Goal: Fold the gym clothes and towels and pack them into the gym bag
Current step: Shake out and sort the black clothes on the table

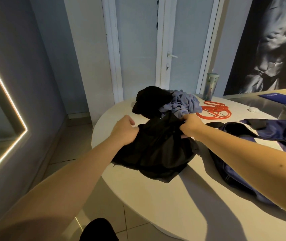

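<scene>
Hands are working apart, each one clamped on the far edge of the black garment (156, 150). Your left hand (124, 130) is bunching one corner in a curled fist, and your right hand (191, 126) is pinching the other corner between thumb and fingers. The garment is lying on the table (156, 206) between your hands and slumping back toward you in loose creases.

The edge you're holding is running straight across from hand to hand. The long axis looks to be running from that edge back toward your body, with the lowest corner pointing toward you, beneath your right forearm. It's too crumpled to tell which end is which.

You're wanting tension here, so draw the hands wider until that edge goes straight. Then lift, let the creases drop out, and lay it flat before any fold. Bring the sides in first, then fold across the long axis, so the bundle is coming out small enough for the gym bag (274, 129) lying just right of your right hand.

Mind the pile of clothes (184, 103) just beyond your hands and the red cord (213, 112) past your right hand, because a wide shake could be dragging them along.
</scene>
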A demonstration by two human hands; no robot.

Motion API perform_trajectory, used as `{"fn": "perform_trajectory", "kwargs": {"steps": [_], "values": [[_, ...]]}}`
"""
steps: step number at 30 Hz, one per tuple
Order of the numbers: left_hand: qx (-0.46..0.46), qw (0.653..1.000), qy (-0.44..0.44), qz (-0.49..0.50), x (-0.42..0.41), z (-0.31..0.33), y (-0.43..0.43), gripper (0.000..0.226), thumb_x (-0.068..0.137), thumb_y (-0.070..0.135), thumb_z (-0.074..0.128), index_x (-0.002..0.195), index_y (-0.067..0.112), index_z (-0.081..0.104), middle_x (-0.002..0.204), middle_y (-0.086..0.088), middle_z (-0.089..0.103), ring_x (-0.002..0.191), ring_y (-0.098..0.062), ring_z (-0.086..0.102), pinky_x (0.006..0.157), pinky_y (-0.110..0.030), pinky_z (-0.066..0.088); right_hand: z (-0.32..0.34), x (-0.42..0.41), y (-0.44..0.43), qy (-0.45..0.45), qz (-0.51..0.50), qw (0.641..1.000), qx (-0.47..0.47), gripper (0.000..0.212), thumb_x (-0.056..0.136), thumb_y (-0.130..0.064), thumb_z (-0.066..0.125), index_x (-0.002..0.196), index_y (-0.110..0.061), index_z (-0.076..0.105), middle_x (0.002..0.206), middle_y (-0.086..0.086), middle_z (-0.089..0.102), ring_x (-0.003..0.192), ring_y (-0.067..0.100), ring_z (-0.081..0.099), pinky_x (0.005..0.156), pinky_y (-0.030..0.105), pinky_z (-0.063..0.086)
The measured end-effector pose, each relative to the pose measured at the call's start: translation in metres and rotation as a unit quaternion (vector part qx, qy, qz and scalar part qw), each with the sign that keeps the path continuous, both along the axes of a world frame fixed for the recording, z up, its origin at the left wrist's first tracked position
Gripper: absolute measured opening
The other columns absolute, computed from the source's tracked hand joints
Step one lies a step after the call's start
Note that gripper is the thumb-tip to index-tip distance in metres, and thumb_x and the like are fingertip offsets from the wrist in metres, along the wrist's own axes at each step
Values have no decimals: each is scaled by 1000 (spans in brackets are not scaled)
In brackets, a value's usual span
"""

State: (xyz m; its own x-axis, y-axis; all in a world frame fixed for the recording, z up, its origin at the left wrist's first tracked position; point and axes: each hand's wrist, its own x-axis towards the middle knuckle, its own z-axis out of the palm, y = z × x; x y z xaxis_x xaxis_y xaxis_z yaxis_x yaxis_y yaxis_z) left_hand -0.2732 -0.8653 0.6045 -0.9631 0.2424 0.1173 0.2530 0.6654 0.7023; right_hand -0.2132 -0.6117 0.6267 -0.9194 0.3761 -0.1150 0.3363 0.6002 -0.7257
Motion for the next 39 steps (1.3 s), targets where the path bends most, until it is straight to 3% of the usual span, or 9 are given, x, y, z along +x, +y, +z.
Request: {"fn": "perform_trajectory", "kwargs": {"steps": [4, 7, 10, 14, 19, 23, 27, 31, 39], "values": [[-53, 998, -34, -15, 3, -27, -5, 21, 98, 34, 60, 92, 14, 62, 68, -12, 72, 54, -25, 71, 73, -44, 62, -6, 18, -8, 90, 171, 978, 72, 69, 96, -17, 63, 156, -28, 30, 164, 4, 24, 138, 34, 42, 109, 37, 41], [-31, 997, -63, -11, 2, -34, -3, 27, 100, 35, 58, 95, 9, 64, 74, -15, 73, 54, -24, 68, 70, -43, 63, -24, 33, -19, 33, 344, 882, 319, 102, 79, -56, 76, 159, -39, 16, 169, -1, -3, 153, 28, -1, 121, 50, 14], [-99, 994, -35, -1, 0, -36, 1, 18, 98, 26, 56, 109, 11, 56, 86, -7, 67, 71, -23, 69, 71, -42, 62, -45, 28, -21, 1, 364, 801, 475, 67, 82, -42, 76, 142, -27, 50, 159, 5, 31, 142, 34, 26, 111, 44, 39], [-145, 985, -86, 29, -4, -45, -3, 35, 97, 19, 56, 128, 2, 55, 88, -7, 62, 76, -21, 63, 63, -34, 57, -42, 23, -16, 44, 352, 867, 349, 7, 89, -13, 68, 96, -10, 70, 95, 6, 68, 87, 27, 61, 81, 45, 54], [-29, 986, -148, 71, -13, -58, -3, 52, 93, 57, 60, 98, 7, 69, 85, -7, 71, 79, -24, 69, 82, -42, 58, -9, 22, -16, 32, 251, 957, 143, 10, 93, -10, 67, 90, -17, 73, 85, 1, 68, 82, 20, 61, 77, 27, 50], [-30, 992, -88, 80, -17, -48, 15, 67, 90, 75, 47, 74, 12, 58, 75, -6, 64, 72, -23, 63, 59, -32, 42, 0, 14, -25, 47, 125, 991, 19, 7, 91, -5, 68, 96, -5, 73, 98, 19, 69, 88, 28, 61, 77, 32, 50], [-3, 985, -158, 66, -27, -42, 27, 48, 95, 51, 59, 106, 4, 64, 93, -12, 66, 84, -26, 63, 67, -32, 47, 8, 10, -37, 52, 25, 996, -61, 33, 91, 4, 61, 121, -8, 67, 103, 19, 64, 77, 23, 56, 69, 37, 53], [42, 985, -161, 49, -31, -32, 25, 35, 96, 27, 62, 68, 11, 50, 68, -10, 47, 63, -21, 48, 60, -29, 37, 21, 7, -37, 91, -20, 986, -138, 43, 93, 9, 52, 127, -15, 67, 111, 10, 62, 73, 13, 49, 70, 29, 47], [97, 994, 40, -13, -4, 40, 16, 41, 98, 44, 61, 96, 5, 71, 92, -13, 70, 83, -21, 66, 71, -29, 47, 23, -5, -53, 86, 150, 980, 102, 48, 89, 5, 54, 128, -17, 69, 129, 5, 67, 121, 24, 60, 98, 25, 46]]}}
